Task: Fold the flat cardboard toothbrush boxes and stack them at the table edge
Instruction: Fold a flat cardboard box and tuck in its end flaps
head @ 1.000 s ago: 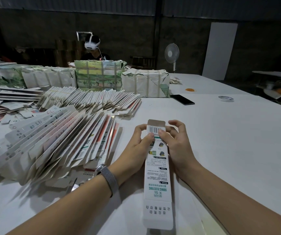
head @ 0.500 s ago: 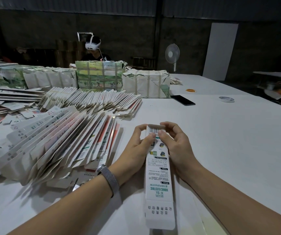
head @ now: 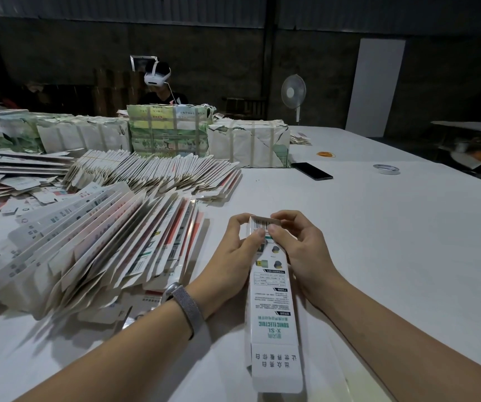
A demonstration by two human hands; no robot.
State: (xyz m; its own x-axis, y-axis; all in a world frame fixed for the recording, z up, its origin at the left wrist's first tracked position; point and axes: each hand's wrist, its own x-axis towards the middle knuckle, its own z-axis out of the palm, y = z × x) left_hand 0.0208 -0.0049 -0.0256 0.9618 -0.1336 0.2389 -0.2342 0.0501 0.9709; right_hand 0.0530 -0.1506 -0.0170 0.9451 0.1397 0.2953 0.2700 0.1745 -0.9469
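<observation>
Head view: left hand (head: 234,250) and right hand (head: 300,248) pinch the box (head: 272,309), its end flap now seemingly folded shut.

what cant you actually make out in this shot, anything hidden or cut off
- Toothbrush box, head view: its far end is covered by the left hand and right hand, so whether the flap is tucked in cannot be told.
- Small print on the box: too small to read.
- Fanned pile of flat boxes: cut off by the left edge.
- Table: near edge out of frame.
</observation>
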